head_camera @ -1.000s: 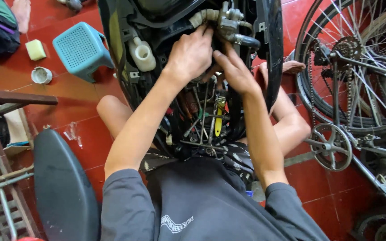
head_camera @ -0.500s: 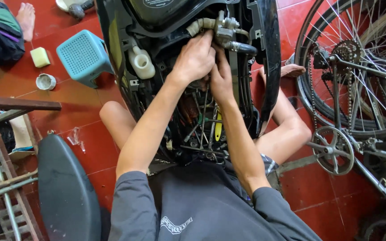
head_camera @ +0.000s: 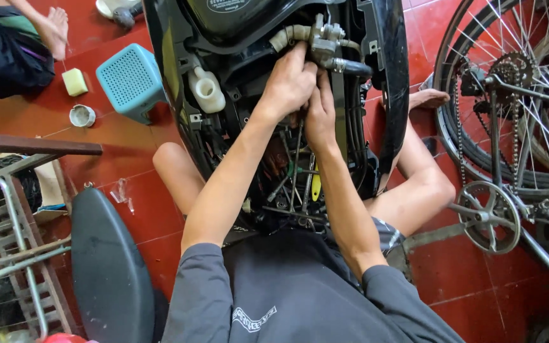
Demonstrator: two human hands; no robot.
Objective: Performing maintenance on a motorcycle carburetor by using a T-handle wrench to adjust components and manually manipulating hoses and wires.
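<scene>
Both hands, left [head_camera: 290,82] and right [head_camera: 321,114], reach forward, fingers curled, touching.

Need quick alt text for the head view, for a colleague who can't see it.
Both hands, left hand and right hand, work together inside an opened black scooter body beside a metal valve fitting. A blue plastic stool and a bicycle wheel flank it.

We wore a dark grey short-sleeved shirt [head_camera: 300,286] with a small white printed emblem [head_camera: 253,319] low on its front. The sleeves ended above the elbows, leaving our forearms bare. Our left hand [head_camera: 290,82] and right hand [head_camera: 321,114] were ungloved, and our knees and feet were bare too.
</scene>
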